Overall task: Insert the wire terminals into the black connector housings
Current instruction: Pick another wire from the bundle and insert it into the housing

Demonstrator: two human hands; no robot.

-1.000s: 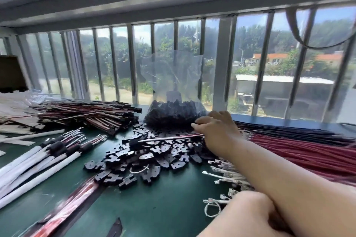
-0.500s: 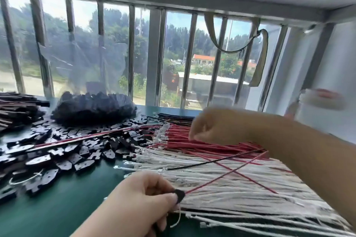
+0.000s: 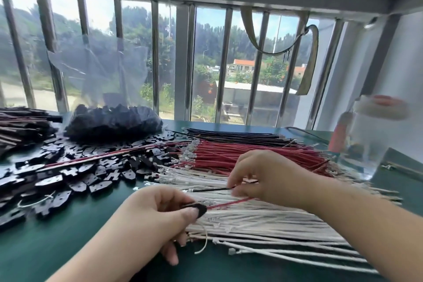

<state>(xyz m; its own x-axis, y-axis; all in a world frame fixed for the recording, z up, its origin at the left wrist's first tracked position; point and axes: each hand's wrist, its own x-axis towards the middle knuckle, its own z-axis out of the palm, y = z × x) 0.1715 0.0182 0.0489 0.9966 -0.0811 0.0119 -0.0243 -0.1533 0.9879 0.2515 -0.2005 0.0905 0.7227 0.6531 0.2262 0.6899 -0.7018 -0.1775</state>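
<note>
Above the white wires (image 3: pixel 263 220), left grip (image 3: pixel 160 215) pinches a black housing (image 3: pixel 198 209); right grip (image 3: pixel 265 178) pinches a black wire (image 3: pixel 210 189).

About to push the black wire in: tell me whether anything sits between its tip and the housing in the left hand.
Nothing visible blocks it. The black wire, pinched by the right hand, points toward the black housing in the left hand; the gap is open. A red wire already enters the housing.
</note>
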